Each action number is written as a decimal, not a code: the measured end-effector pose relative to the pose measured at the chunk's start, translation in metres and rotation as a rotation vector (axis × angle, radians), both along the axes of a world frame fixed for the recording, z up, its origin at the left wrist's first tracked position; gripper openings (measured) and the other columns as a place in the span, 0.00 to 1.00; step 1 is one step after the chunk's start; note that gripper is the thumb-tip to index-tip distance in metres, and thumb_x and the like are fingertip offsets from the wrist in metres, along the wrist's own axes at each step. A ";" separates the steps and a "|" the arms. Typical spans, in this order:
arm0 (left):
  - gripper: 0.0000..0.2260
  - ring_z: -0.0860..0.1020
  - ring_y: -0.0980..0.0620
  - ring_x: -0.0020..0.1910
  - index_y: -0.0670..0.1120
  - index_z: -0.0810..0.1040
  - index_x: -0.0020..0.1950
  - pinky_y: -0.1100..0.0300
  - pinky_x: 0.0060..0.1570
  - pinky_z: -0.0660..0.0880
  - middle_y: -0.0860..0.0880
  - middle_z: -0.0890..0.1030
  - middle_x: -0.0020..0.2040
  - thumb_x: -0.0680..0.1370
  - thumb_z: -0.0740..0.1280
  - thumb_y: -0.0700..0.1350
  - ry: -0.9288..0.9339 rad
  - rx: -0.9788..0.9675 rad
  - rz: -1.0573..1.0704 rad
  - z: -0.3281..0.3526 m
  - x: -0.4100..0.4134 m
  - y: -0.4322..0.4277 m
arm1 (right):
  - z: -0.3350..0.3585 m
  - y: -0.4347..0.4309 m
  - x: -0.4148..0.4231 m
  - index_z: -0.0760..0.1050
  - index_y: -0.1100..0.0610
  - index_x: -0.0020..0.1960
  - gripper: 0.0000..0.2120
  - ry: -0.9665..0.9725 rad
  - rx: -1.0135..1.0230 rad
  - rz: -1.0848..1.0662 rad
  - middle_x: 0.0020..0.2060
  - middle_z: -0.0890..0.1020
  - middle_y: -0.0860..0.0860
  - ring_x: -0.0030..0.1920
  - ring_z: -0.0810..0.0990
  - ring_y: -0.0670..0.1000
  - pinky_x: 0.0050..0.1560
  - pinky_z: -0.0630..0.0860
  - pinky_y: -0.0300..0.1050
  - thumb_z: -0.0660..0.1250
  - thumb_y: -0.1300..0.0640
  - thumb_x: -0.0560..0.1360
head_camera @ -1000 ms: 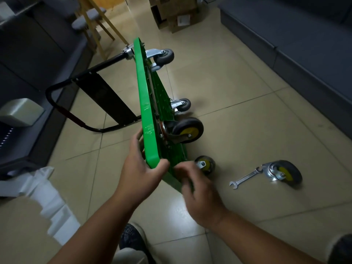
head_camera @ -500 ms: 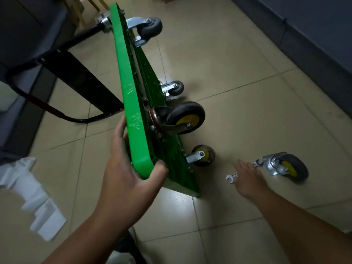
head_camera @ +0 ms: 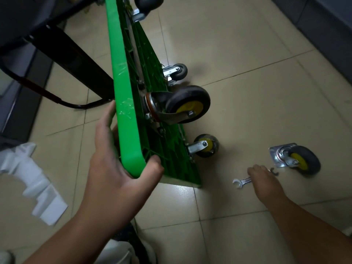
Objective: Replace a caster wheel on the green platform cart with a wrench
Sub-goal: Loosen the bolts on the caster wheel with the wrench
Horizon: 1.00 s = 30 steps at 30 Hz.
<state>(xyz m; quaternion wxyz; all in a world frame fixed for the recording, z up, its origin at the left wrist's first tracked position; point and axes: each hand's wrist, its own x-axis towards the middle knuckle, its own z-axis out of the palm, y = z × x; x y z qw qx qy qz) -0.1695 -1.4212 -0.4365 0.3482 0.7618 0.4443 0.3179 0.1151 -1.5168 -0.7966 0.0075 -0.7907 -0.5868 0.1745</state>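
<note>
Early days, I judge: my left hand (head_camera: 114, 178) clasps the tipped green platform cart (head_camera: 122, 92) at centre frame, my right hand (head_camera: 264, 180) covers the wrench (head_camera: 241, 181) at lower right, whether grasped I cannot tell, and the spare caster (head_camera: 299, 159) lies unfitted.

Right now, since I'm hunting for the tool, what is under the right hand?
The wrench lies on the floor under the right hand. Both open ends stick out; its middle is covered, so whether the fingers hold it cannot be seen.

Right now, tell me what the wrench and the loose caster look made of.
Wrench: likely steel, by its bright silvery shine. Loose caster: mounting plate looks plated metal, glossy silver; tyre probably rubber, matte black; hub yellow, perhaps plastic.
</note>
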 end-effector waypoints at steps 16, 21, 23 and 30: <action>0.49 0.80 0.63 0.44 0.58 0.44 0.84 0.68 0.40 0.79 0.77 0.75 0.49 0.70 0.70 0.49 0.160 -0.036 0.042 0.007 0.002 0.000 | 0.103 0.025 -0.064 0.72 0.55 0.62 0.11 0.391 0.068 -0.140 0.45 0.82 0.60 0.46 0.81 0.66 0.43 0.75 0.54 0.59 0.55 0.82; 0.51 0.82 0.51 0.39 0.68 0.36 0.81 0.49 0.38 0.84 0.69 0.78 0.49 0.76 0.73 0.45 0.173 -0.129 0.032 0.010 -0.002 0.004 | 0.219 0.045 -0.076 0.72 0.51 0.56 0.06 0.571 0.158 -0.095 0.37 0.80 0.52 0.40 0.80 0.57 0.42 0.76 0.50 0.60 0.52 0.80; 0.51 0.84 0.55 0.45 0.67 0.35 0.81 0.51 0.44 0.85 0.72 0.74 0.52 0.77 0.72 0.43 0.159 -0.142 0.027 0.012 -0.003 0.003 | 0.264 0.041 -0.079 0.71 0.48 0.55 0.07 0.643 0.185 -0.132 0.32 0.78 0.49 0.33 0.77 0.50 0.36 0.73 0.46 0.61 0.58 0.79; 0.51 0.83 0.53 0.54 0.70 0.34 0.79 0.46 0.50 0.84 0.62 0.74 0.62 0.71 0.70 0.53 0.137 -0.222 0.019 0.026 -0.006 -0.031 | 0.389 0.011 -0.095 0.73 0.52 0.54 0.11 1.067 0.140 -0.454 0.37 0.81 0.59 0.21 0.70 0.53 0.20 0.63 0.35 0.55 0.62 0.80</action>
